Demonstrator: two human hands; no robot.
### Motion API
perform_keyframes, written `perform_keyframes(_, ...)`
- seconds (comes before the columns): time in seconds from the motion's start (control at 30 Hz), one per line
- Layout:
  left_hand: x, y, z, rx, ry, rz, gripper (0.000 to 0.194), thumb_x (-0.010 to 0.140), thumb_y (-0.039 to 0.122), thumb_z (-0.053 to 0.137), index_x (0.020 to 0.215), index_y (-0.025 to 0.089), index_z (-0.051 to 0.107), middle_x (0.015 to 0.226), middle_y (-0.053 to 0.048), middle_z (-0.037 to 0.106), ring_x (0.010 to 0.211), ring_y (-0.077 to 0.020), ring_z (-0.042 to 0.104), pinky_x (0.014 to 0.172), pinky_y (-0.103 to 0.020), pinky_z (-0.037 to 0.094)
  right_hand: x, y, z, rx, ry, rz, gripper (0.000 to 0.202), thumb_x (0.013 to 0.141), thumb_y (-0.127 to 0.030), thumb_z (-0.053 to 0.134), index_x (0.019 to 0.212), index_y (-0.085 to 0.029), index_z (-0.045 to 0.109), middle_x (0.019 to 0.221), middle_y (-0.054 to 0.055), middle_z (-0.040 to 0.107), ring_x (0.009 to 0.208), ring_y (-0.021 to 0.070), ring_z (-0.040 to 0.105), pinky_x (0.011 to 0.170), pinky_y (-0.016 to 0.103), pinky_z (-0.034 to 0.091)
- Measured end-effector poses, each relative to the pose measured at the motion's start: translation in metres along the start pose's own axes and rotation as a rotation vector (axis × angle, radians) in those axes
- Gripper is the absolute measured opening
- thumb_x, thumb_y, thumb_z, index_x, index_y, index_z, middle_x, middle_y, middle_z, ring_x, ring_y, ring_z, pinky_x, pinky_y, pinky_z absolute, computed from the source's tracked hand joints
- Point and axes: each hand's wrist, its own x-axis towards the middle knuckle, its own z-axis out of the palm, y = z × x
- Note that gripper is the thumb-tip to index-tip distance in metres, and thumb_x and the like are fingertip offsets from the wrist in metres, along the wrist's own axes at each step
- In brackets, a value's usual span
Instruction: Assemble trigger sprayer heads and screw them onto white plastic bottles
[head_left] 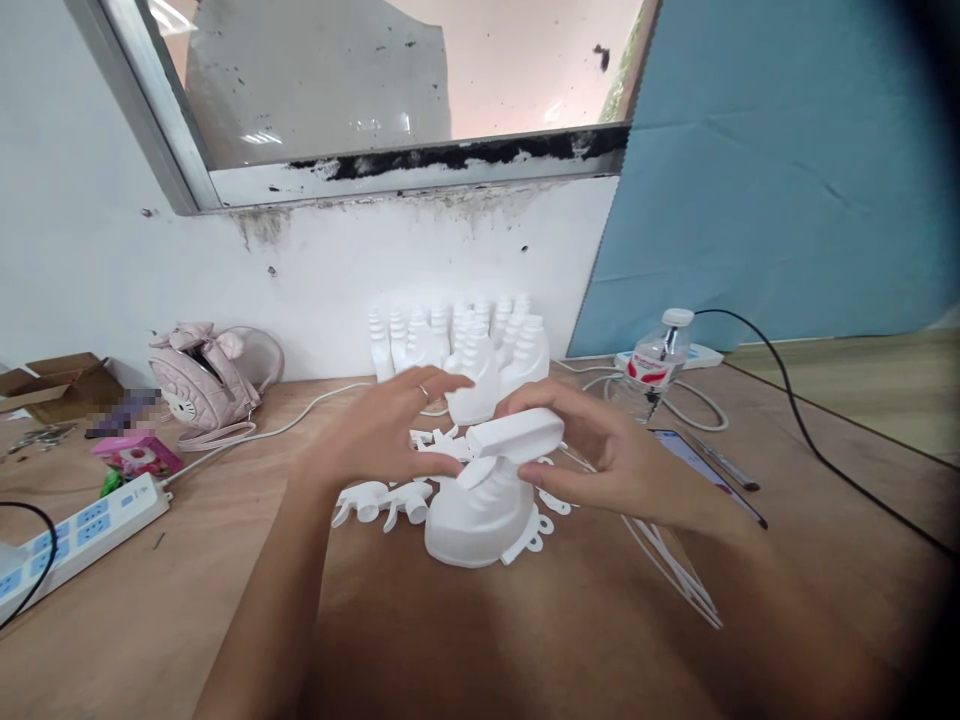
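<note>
The ribbed white body (480, 520) sits on the worktop (390, 620), its wide base toward the wearer and its narrower ribbed end pointing up and away, under the hands. Just above that end, the right hand (592, 450) reaches in from the lower right, palm turned inward, gripping one oblong white piece (517, 432) between thumb and fingers. The piece's long axis runs roughly left to right, its right end slightly higher.

The left hand (390, 425) comes from the lower left, open, fingers stretched rightward above the body and thumb held apart below. The thumb tip is at the small white flap (477, 472) on the body's upper side; blur makes contact hard to confirm.

Two white nozzle pieces (386, 503) lie just left of the body, and white looped strips (532, 535) lie at its right. Behind it stands a crowd of ribbed white parts (469, 345), overlapping too much to count. Well right of it are one water bottle (658, 365) and one phone (705, 470); well left, one pink bag (206, 385) and one power strip (82, 540).
</note>
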Motion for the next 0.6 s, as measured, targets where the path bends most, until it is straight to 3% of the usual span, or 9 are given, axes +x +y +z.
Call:
perform_keyframes(0.13,-0.003,-0.016,-0.005,0.246,0.17,0.123,0.067,0.083,0.05,0.059,0.141,0.025,0.038,0.136,-0.01,0.049,0.123,-0.0275,0.048,0.102,-0.042,0.04,0.006,0.009,0.01,0.215,0.016,0.054,0.031,0.072,-0.027,0.073,0.101,-0.027,0.06,0.095,0.002,0.061,0.084,0.0187,0.061,0.067,0.028,0.052)
perform_keyframes(0.3,-0.002,-0.023,-0.004,0.304,0.288,0.262,0.063,0.088,0.041,0.056,0.144,0.024,0.032,0.136,-0.012,0.05,0.121,-0.0267,0.049,0.099,-0.043,0.043,0.013,0.026,0.031,0.701,-0.025,0.165,0.04,0.071,-0.033,0.076,0.104,-0.024,0.055,0.085,0.0,0.065,0.077,0.0158,0.065,0.068,0.026,0.051)
perform_keyframes(0.5,-0.003,-0.027,-0.001,0.178,0.436,0.29,0.04,0.09,0.027,0.053,0.13,0.021,0.05,0.118,-0.011,0.062,0.107,-0.0221,0.058,0.09,-0.038,0.049,0.012,0.034,0.052,0.837,-0.057,0.123,0.038,0.076,-0.032,0.074,0.106,-0.02,0.053,0.083,0.003,0.07,0.081,0.0185,0.068,0.074,0.031,0.052)
perform_keyframes(0.6,-0.004,-0.021,0.001,-0.053,0.458,0.312,0.038,0.097,0.039,0.038,0.123,0.018,0.056,0.11,-0.012,0.064,0.096,-0.0199,0.061,0.08,-0.035,0.052,0.01,0.032,0.058,0.802,-0.088,0.085,0.037,0.081,-0.032,0.069,0.11,-0.02,0.05,0.084,0.004,0.07,0.08,0.0185,0.068,0.074,0.033,0.053)
